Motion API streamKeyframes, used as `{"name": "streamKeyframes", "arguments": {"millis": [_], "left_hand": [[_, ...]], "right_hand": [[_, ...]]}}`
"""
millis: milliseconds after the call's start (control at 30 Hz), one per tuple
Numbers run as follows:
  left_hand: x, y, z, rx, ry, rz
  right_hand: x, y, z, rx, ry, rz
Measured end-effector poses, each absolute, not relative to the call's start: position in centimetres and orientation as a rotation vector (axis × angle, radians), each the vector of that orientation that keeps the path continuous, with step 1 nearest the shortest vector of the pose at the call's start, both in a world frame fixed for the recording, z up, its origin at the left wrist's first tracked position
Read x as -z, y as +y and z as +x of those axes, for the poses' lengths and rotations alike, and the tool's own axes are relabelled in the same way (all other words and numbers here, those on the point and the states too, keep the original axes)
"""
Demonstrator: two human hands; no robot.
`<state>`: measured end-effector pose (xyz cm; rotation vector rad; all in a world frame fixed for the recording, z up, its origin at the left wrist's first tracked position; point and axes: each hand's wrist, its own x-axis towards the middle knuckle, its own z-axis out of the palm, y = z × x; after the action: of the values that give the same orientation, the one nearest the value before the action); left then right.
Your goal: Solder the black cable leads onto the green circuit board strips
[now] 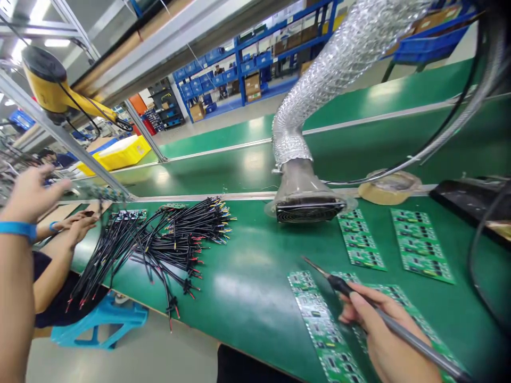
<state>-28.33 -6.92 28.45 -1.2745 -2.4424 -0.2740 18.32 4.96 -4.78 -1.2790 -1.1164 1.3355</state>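
Note:
My right hand is closed around a soldering iron, whose tip points left above the green bench. Beneath the hand lies a green circuit board panel, partly hidden by it. Another long panel lies to its left, running toward the bench's front edge. My left hand, with a blue band at the wrist, is raised at the far left, fingers apart and holding nothing visible. Just right of it is a blurred circuit board. Black cables with bare coloured ends lie piled on the bench.
Two more board panels lie at the back right. A fume extraction hood hangs over the bench on a foil duct. Tape roll sits behind. A co-worker's hands are at the left, above a blue stool.

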Motion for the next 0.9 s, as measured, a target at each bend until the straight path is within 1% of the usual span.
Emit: {"name": "streamKeyframes", "arguments": {"millis": [67,133,167,233,300,367,500,667,767,900], "left_hand": [[-23.4,-7.3,-27.2,0.096,-2.454,-1.511],[-16.7,-8.7,-24.8,-0.212,-2.423,-1.951],[-13.4,-9.6,-23.6,-0.284,-2.395,-2.075],[-7.9,-11.3,-21.5,-0.346,-2.263,-2.22],[-4.9,-12.3,-20.5,-0.304,-2.142,-2.279],[-3.9,-12.6,-20.5,-0.248,-2.075,-2.328],[-3.9,-11.1,-19.6,-0.042,-1.941,-2.422],[-2.5,-6.5,-12.2,0.311,-1.833,-2.457],[-1.3,-3.9,-7.9,0.344,-1.842,-2.489],[-0.3,-3.0,-5.5,0.419,-1.89,-2.534]], "right_hand": [[4.6,4.9,18.3,-1.318,-1.142,-1.296],[4.3,4.9,18.3,-1.305,-1.181,-1.32],[4.2,4.9,18.3,-1.302,-1.2,-1.331],[4.1,4.9,18.2,-1.311,-1.228,-1.345],[3.9,4.9,18.1,-1.319,-1.24,-1.343],[3.6,4.9,18.1,-1.3,-1.254,-1.341],[2.2,4.3,18.6,-1.207,-1.289,-1.299],[0.3,3.1,19.3,-1.051,-1.365,-1.214],[-0.1,2.4,19.8,-0.95,-1.392,-1.19],[0.1,1.3,21.2,-0.898,-1.467,-1.161]]}}
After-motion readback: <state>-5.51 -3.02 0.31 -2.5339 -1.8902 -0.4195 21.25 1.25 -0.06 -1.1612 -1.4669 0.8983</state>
